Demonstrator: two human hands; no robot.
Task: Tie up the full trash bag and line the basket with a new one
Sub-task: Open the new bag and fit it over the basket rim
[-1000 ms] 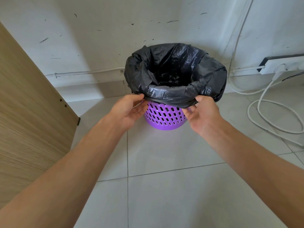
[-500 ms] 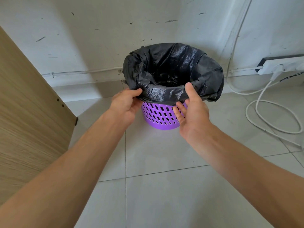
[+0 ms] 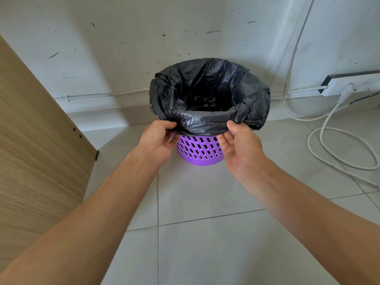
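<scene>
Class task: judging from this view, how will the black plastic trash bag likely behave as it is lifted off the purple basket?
The black plastic trash bag is thin and crinkled, so probably floppy. Its glossy film may slip where both hands pinch its folded edge. The purple perforated plastic basket looks light and might lift along with it.

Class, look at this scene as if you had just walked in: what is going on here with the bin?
A person is working at a purple basket lined with a black trash bag. The left hand and the right hand each grip the bag's folded-over edge at the near rim. The bag is still draped over the rim, open and untied. The basket stands on the tiled floor near the wall.
</scene>
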